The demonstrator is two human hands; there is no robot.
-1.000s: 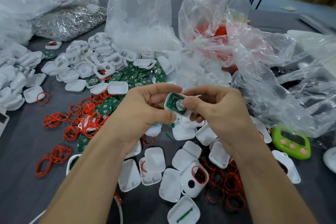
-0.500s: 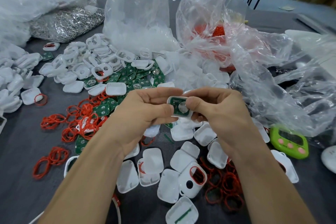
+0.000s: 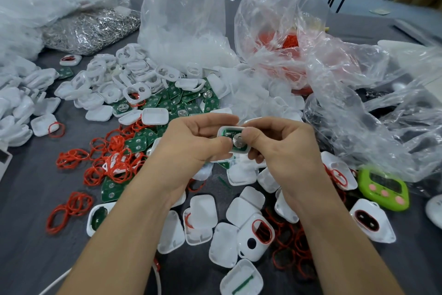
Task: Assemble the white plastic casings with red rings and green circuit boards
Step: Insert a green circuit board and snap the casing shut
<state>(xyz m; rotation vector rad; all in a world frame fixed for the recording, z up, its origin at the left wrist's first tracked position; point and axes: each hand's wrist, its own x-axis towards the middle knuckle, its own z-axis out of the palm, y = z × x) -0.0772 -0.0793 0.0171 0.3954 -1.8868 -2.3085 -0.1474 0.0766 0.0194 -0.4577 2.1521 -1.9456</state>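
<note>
White casing (image 3: 242,152) with green circuit board (image 3: 227,132) seated, open face toward camera, long axis tilted upper-left to lower-right; pinched between left hand (image 3: 191,145) and right hand (image 3: 283,150).

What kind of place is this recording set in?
Probably an assembly workshop: heaps of white plastic casings, red rings and green circuit boards cover a grey worktable, beside bulk clear plastic bags.

Grey table (image 3: 26,201), white casings (image 3: 203,213), red rings (image 3: 71,158), green PCBs (image 3: 186,101), clear bags (image 3: 181,19), green timer (image 3: 382,187), poss. metal clips (image 3: 91,29)
</note>
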